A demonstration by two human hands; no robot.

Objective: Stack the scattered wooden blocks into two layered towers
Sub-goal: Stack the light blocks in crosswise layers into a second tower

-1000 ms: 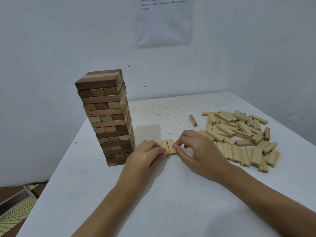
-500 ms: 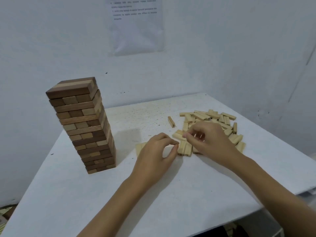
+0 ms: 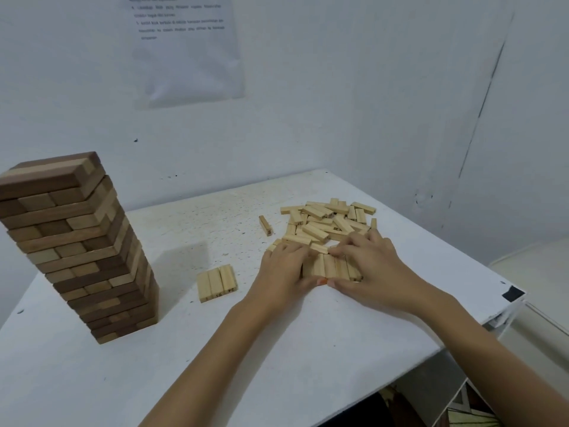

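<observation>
Gripping a row of blocks (image 3: 329, 268) between them, the left hand (image 3: 281, 269) and the right hand (image 3: 374, 266) are closing on it from either side. Their fingers are curling over the far ends and the two thumbs are meeting at the near ends, though blur is hiding the finer placement. The row is lying on the table (image 3: 277, 349) at the near edge of the loose pile (image 3: 326, 221). Its blocks are sitting side by side, each long axis running away from the person, so the row itself is spanning left to right. Outward to the left, well apart from the row, a three-block layer (image 3: 217, 282) is lying flat as the base of the second tower, and the left hand is the nearer one to it. Its long axes are also pointing away from the person, leaning slightly right at the far end, with the numbered ends facing the camera. Any blocks going onto it are therefore likely needing a quarter turn, so that they are crossing that base. Farther left again, the finished tower (image 3: 80, 248) is standing upright, while a stray block (image 3: 265, 224) is lying alone just left of the pile.
</observation>
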